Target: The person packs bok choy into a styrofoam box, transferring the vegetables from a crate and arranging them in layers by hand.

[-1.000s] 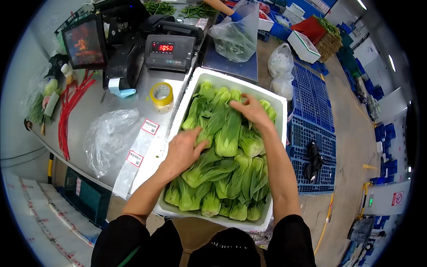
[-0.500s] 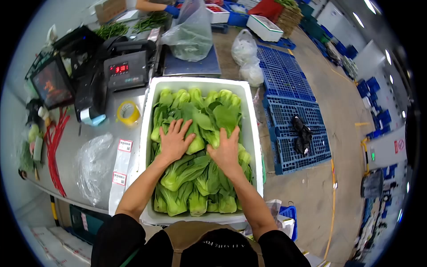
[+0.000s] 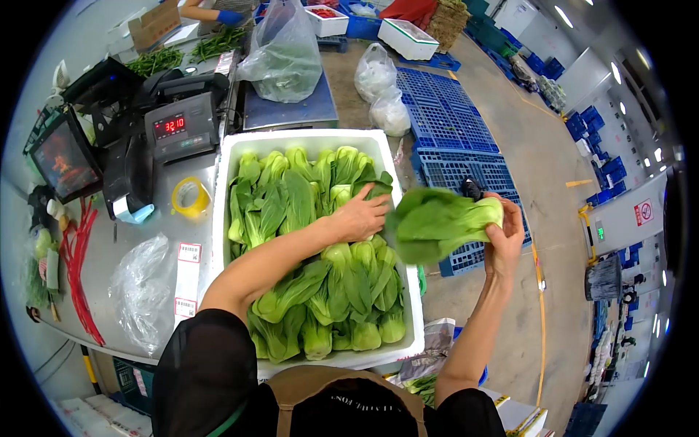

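Observation:
A white foam box (image 3: 223,197) holds rows of green bok choy (image 3: 297,200), with leaves and pale stem ends showing. My right hand (image 3: 507,231) is closed around the pale stem end of one bok choy head (image 3: 440,226), held up past the box's right wall with its leaves pointing left. Inside the box, my left hand (image 3: 360,217) lies on the bok choy near the right side, its fingers apart and touching leaves. Some of its fingertips are partly hidden among the greens.
Left of the box, a table bears a scale display (image 3: 182,127), yellow tape (image 3: 191,198), a clear plastic bag (image 3: 142,291) and red ties (image 3: 79,266). Behind stands a bag of greens (image 3: 284,69) on a scale plate. Blue pallets (image 3: 455,109) lie on the right. A co-worker's gloved hand (image 3: 230,17) shows far back.
My right hand has left the box, lifting a bok choy head out to the right. My left hand has moved right across the greens. The red display reading has changed, and the view has shifted.

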Tool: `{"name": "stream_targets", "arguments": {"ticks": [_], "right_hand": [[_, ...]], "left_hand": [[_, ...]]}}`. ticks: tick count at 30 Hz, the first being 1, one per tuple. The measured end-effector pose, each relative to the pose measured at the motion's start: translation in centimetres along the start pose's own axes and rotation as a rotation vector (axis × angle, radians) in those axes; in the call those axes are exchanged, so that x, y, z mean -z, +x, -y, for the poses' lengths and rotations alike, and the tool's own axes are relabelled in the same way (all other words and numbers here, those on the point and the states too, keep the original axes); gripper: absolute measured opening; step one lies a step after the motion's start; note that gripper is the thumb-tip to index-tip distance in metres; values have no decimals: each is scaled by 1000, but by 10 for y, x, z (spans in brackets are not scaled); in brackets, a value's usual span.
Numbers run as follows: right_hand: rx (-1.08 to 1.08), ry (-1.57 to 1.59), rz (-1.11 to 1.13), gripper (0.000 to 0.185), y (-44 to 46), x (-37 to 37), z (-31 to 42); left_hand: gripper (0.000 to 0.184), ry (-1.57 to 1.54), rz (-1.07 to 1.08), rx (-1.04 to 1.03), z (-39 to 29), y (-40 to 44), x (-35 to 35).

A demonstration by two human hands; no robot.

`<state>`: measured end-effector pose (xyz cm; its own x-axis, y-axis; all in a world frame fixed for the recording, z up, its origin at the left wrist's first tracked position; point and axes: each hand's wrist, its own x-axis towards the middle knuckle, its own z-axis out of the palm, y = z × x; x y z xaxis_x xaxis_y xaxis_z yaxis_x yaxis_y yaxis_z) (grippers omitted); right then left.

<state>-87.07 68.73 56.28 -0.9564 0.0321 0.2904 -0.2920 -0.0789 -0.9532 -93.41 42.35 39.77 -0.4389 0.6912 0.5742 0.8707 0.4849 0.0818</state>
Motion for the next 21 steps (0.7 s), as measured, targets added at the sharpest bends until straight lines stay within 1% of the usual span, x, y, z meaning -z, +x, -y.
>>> {"name": "stream_targets", "arguments": {"ticks": [1, 2, 3, 4, 5, 6, 7, 8, 9, 12, 13, 15, 16, 18, 19, 21], "right_hand": [[-109, -124, -2, 50, 4, -3, 5], [-222, -245, -6, 46, 9, -8, 6], [-219, -396, 50, 36, 13, -19, -4], [-106, -542, 127, 33, 19, -29, -25], [-26, -708, 216, 34, 24, -44, -37], [22, -770, 225, 41, 28, -56, -65], [-18, -862, 230, 46, 32, -70, -84], [19, -900, 197, 48, 35, -82, -112], [-44, -961, 249, 52, 40, -93, -130], [119, -893, 117, 58, 30, -120, -190], [175, -953, 137, 59, 23, -121, -202], [295, -1075, 183, 62, -1, -117, -219], [244, -1023, 179, 62, -13, -116, -226], [139, -915, 171, 61, -35, -115, -240], [-2, -859, 234, 64, -38, -110, -250], [-67, -849, 306, 64, -27, -99, -269]], "left_hand": [[20, 83, 35, -50, 1, 2, -4], [23, 106, 221, 29, 3, 2, -8], [26, 130, 413, 104, 4, 4, 0], [29, 156, 606, 177, 4, 6, 9], [27, 152, 621, 224, 3, 4, 19], [26, 145, 598, 213, 3, -5, 19], [26, 141, 573, 205, 3, -15, 20], [26, 143, 546, 198, 4, -23, 22], [26, 110, 571, 214, 1, -27, 33], [27, 76, 382, 296, 7, -49, 27], [29, 73, 425, 314, 5, -46, 33], [28, 76, 424, 318, 4, -46, 34], [27, 78, 423, 322, 5, -46, 34], [28, -21, 409, 266, 13, -50, 34], [30, -73, 406, 237, 17, -51, 36], [34, -86, 565, 195, 32, -49, 49]]}}
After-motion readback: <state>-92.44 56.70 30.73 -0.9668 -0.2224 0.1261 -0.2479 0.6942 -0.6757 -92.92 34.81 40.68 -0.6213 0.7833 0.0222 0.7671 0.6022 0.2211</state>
